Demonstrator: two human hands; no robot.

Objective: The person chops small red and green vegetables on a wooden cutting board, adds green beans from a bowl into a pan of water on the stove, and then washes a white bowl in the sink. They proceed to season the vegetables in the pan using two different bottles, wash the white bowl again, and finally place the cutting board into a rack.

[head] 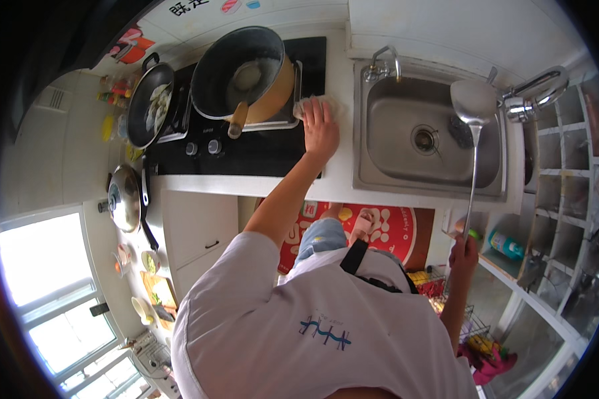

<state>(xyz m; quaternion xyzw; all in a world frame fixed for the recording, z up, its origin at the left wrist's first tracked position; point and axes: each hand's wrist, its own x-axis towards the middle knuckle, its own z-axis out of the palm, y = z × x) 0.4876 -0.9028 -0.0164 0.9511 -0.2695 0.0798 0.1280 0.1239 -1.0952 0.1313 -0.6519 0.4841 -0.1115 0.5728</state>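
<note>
My left hand (322, 125) lies over a pale, crumpled cloth (333, 105) at the right edge of the black gas hob (249, 154), just beside a deep pot (279, 92) with a wooden handle. The pot holds a little cloudy liquid. My right hand (464, 253) grips the long handle of a metal wok spatula (473, 99), whose broad blade is raised over the right end of the steel sink (362, 164). Left of the pot, a dark frying pan (136, 124) holds pale food pieces.
A chrome tap (392, 55) stands behind the sink, and another chrome fitting (519, 107) is at its right. To the left are a lidded pan (125, 199), a bowl (151, 262) and a wooden cutting board (162, 294). Shelves (561, 174) and a wire basket (471, 324) stand at the right.
</note>
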